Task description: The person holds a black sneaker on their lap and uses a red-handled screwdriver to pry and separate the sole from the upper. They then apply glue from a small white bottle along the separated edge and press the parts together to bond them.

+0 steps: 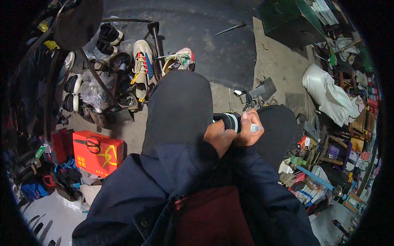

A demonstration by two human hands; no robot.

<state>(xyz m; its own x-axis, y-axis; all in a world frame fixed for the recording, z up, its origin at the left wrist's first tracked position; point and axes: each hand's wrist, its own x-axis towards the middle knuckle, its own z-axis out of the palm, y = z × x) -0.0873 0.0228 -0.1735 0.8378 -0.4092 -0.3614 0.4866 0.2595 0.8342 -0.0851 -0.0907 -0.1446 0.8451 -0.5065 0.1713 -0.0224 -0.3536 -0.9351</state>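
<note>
Between my knees, my left hand [219,136] is closed around a black shoe [230,118] with a white band along its edge; my fingers and the dark knee hide much of it. Close against it on the right, my right hand [246,132] is curled around a small whitish tube [256,128], with its translucent end showing beside the fingers. Most of the tube is covered by the hand, and whether it touches the shoe cannot be made out.
Beyond my knee stand a beige sneaker [143,61] and a colourful sneaker [182,61] beside a metal post. Black scissors [91,143] lie on a red box [107,160] at left. A white sack [328,96] and cluttered goods fill the right; a green box [290,24] stands far right.
</note>
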